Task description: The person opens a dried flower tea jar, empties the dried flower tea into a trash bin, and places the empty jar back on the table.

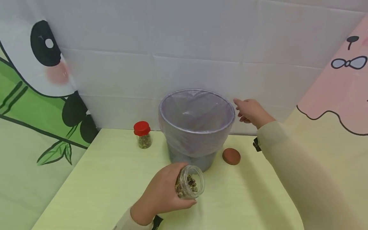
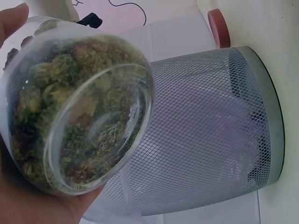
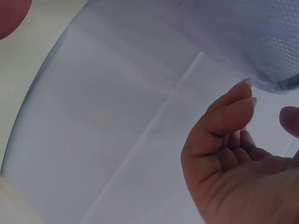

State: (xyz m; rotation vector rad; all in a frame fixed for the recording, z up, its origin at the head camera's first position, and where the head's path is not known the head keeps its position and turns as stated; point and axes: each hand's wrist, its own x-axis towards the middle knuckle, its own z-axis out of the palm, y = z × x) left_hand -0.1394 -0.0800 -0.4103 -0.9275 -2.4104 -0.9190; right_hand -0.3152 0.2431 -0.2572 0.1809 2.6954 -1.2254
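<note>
My left hand (image 1: 162, 191) grips a clear jar (image 1: 179, 185), tilted so its open mouth faces right and toward the camera. Dried flower buds (image 2: 51, 107) fill much of it, seen through the base in the left wrist view. Just behind the jar stands a grey mesh bin (image 1: 189, 161), lined with a translucent purple-tinted bag (image 1: 198, 140) folded over its rim. Beside the rim on the right, my right hand (image 1: 252, 111) hovers with loosely bent fingers (image 3: 233, 116) and holds nothing. In the right wrist view, thumb and fingertips are apart, close to the bag.
A reddish-brown round lid (image 1: 231, 156) lies on the pale yellow table (image 1: 115, 179), right of the bin. Left of the bin stands a small jar with a red lid (image 1: 142, 128). A white sheet (image 1: 120, 76) hangs behind, with cartoon-printed cloth at both sides.
</note>
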